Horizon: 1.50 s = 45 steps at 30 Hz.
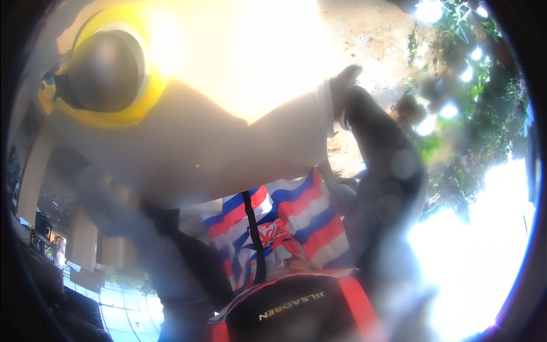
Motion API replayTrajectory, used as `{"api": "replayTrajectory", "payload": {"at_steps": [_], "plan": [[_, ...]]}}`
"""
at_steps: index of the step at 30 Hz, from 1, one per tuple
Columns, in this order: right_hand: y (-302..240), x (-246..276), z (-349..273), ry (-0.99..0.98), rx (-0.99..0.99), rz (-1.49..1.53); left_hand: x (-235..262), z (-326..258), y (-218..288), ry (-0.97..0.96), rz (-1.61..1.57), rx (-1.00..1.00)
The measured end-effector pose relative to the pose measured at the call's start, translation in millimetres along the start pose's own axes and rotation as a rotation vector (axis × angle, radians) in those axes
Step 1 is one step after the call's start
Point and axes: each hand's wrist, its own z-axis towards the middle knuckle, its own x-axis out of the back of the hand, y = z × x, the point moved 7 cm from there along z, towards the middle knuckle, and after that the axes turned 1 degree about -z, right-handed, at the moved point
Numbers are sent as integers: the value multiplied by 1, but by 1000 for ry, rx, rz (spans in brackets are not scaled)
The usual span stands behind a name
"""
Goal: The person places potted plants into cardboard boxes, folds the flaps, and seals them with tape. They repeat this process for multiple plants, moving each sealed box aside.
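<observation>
A large pale panel (pixel 228 154) spans the view in front of my body, and glare washes out its upper part. At its right end is my right hand (pixel 343 85), dark in shadow, with the fingers bent around the panel's edge. My left arm (pixel 122 211) reaches up to the panel's left part. Haze and shadow blur the left hand there, so its fingers cannot be made out. On the far left of the panel is a round yellow tub (pixel 128 117) with a dark grey inside and a lug on its side.
Below the panel are red, white and blue striped clothing (pixel 307 214) and a hanging black strap (pixel 253 228). Bare brown ground (pixel 370 34) and green plants (pixel 467 108) lie to the right. At the lower left are brown posts (pixel 82 239) and a bright windowed area (pixel 125 305).
</observation>
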Motion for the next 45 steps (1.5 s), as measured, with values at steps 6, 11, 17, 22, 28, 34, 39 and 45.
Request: {"api": "replayTrajectory", "payload": {"at_steps": [6,11,17,22,28,34,39,45], "plan": [[-47,60,44,45,84,-56,-5,-27,23,101,-416,493],[-72,86,73,78,178,-94,0,-45,33,267,-298,564],[-112,110,99,127,340,-75,14,-79,13,415,138,519],[-113,121,125,153,434,-19,17,-118,9,536,-201,722],[-125,206,125,343,503,50,-5,-148,-22,293,-292,1039],[-291,276,-111,243,1345,728,-40,-190,-79,144,-958,1167],[-364,45,-145,-282,946,355,-80,-203,-81,-292,-969,1267],[-348,-34,-92,-383,782,550,-123,-203,-97,-373,-1063,1339]]}}
